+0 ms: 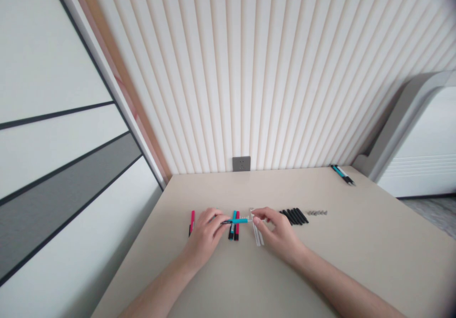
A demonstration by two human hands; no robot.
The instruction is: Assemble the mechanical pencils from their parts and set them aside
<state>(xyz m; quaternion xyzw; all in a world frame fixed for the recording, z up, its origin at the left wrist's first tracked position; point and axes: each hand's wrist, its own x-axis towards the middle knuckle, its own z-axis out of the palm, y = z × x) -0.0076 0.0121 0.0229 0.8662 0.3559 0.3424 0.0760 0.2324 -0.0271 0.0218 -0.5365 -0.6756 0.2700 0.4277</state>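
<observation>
My left hand (204, 235) is closed on the black end of a blue pen barrel (240, 221), held sideways above the table. At the barrel's right end is a thin pale piece, like a pen refill, pinched between the thumb and fingers of my right hand (280, 232). How far it sits inside the barrel I cannot tell. Below the held barrel lie another blue barrel (231, 233) and a pink barrel (237, 232). Several thin white refills (257, 236) lie beside my right fingers. Left of my left hand is another pink barrel (193, 217), partly hidden.
Several black pen grips (295, 216) lie right of my right hand, beside a row of small metallic tips (317, 212). Pens with blue and white bodies (342, 175) lie at the table's (285, 189) far right corner. A grey socket (241, 163) sits on the ribbed wall behind.
</observation>
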